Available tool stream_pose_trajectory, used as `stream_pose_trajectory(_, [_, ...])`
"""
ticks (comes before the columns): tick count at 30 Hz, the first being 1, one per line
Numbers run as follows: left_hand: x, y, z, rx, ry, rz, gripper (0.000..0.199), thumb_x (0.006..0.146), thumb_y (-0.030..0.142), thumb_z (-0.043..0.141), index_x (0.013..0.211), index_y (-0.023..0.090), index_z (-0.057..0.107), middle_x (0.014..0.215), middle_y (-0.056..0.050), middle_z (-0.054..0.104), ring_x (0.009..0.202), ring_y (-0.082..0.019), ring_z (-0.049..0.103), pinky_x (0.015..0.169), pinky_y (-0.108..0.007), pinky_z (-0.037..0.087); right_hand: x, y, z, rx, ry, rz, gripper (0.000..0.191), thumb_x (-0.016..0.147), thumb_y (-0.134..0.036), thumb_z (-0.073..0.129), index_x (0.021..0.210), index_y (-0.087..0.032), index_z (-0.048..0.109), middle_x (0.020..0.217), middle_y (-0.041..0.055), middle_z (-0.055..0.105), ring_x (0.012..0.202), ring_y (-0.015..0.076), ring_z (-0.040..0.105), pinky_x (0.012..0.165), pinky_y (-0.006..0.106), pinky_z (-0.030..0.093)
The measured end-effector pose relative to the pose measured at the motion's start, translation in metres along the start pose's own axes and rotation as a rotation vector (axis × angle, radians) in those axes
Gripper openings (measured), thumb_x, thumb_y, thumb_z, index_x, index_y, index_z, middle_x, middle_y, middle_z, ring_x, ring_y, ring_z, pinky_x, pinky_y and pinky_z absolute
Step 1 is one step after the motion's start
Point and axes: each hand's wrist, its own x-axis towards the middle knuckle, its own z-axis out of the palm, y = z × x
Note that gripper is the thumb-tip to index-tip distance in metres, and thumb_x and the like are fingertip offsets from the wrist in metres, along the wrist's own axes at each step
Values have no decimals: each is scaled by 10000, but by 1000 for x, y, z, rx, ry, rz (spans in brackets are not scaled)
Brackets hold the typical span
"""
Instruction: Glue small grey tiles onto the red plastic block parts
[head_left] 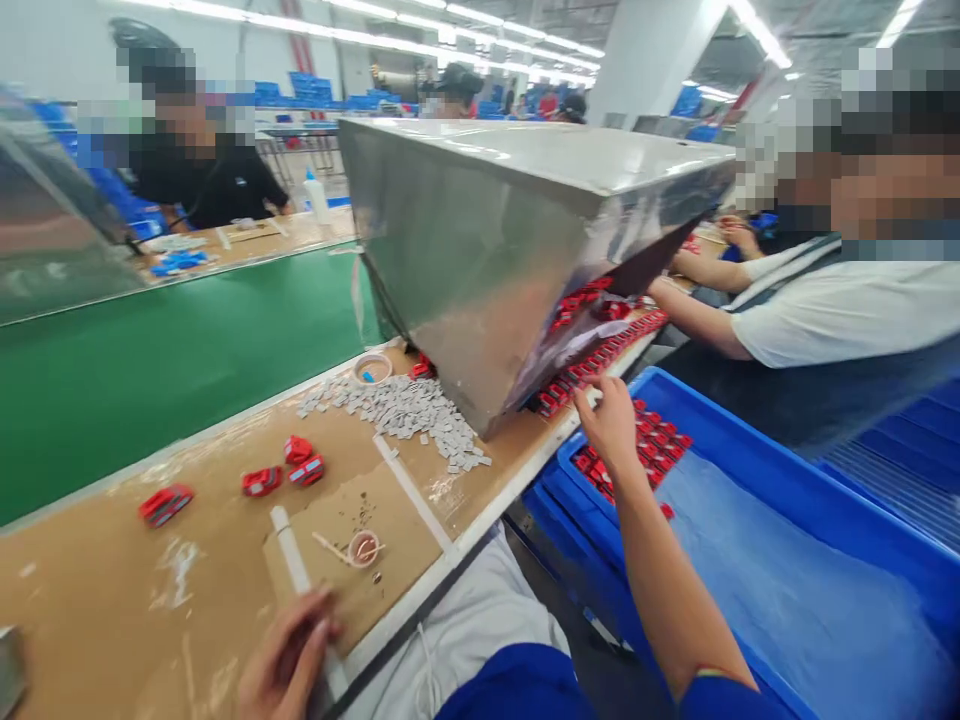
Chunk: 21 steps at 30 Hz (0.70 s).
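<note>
My right hand reaches to the bench edge, at the near end of a long row of small red toy cars. Its fingers are bent together against the row; what they pinch, if anything, is hidden. Over the front of the bench, my left hand is slightly blurred, with its fingers loosely curved, thumb apart and nothing visible in it. Beyond it are a small cup with thin sticks and some loose red toy cars. A heap of small grey pieces lies farther back.
A large sheet-metal hood overhangs the bench. To the right, a blue tray contains rows of red toy cars. A green belt runs behind the bench. One co-worker sits close at right, another across the belt.
</note>
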Motion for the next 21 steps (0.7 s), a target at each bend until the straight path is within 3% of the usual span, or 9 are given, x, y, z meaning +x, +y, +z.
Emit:
stream_pose_trajectory(2, [30, 13, -1, 145, -3, 138, 395, 888, 491, 671, 1214, 286, 757, 1242, -93, 742, 1086, -311, 734, 976, -476, 627, -29, -25, 3, 101, -26, -45, 218, 994, -381, 518, 1031, -202, 635, 1011, 102, 652, 906, 257, 627, 805, 410, 539])
stream_pose_trajectory(5, [79, 31, -2, 353, 12, 208, 471, 942, 332, 573, 1406, 264, 622, 1412, -139, 563, 1097, -272, 707, 1035, -508, 578, -77, -59, 18, 225, -108, -125, 222, 989, -403, 549, 932, -215, 652, 936, 76, 647, 858, 242, 618, 803, 408, 522])
stream_pose_trajectory(8, [113, 42, 6, 523, 15, 116, 622, 855, 199, 673, 1464, 248, 555, 1462, -160, 462, 1289, -350, 603, 1102, -554, 505, -115, -78, 37, 276, -177, -148, 232, 975, -415, 570, 969, -211, 680, 1004, 99, 636, 997, 285, 620, 890, 465, 504])
stream_pose_trajectory(10, [127, 47, 15, 494, 30, 47, 568, 816, 140, 707, 1372, 221, 621, 1393, -161, 511, 1260, -370, 606, 1100, -560, 481, -129, -82, 47, 279, -198, -141, 247, 973, -408, 559, 1009, -198, 684, 1048, 119, 626, 1049, 304, 610, 930, 497, 492])
stream_pose_trajectory(13, [137, 47, 22, 420, 66, 15, 340, 828, 128, 690, 1160, 198, 687, 1240, -134, 606, 1135, -335, 647, 1043, -509, 497, -137, -81, 54, 277, -201, -134, 253, 964, -388, 550, 1031, -182, 680, 1086, 143, 622, 1080, 319, 600, 964, 522, 483])
stream_pose_trajectory(16, [138, 41, 16, 304, 109, 11, 135, 821, 195, 715, 944, 188, 659, 1086, -102, 661, 1053, -296, 654, 980, -443, 513, -137, -78, 53, 279, -210, -128, 230, 965, -366, 537, 1028, -193, 675, 1092, 139, 630, 1067, 308, 613, 958, 506, 498])
stream_pose_trajectory(19, [122, 36, 3, 134, 136, -16, 226, 826, 366, 734, 840, 191, 592, 929, -68, 696, 931, -254, 682, 868, -382, 545, -137, -79, 50, 280, -214, -113, 201, 960, -353, 539, 999, -210, 674, 1077, 131, 632, 1051, 308, 620, 948, 506, 505])
stream_pose_trajectory(21, [101, 36, -4, 18, 138, -34, 323, 843, 479, 707, 910, 184, 593, 924, -68, 724, 880, -232, 706, 810, -356, 558, -138, -81, 50, 284, -205, -99, 190, 954, -350, 547, 987, -213, 675, 1068, 133, 630, 1049, 315, 616, 947, 516, 504])
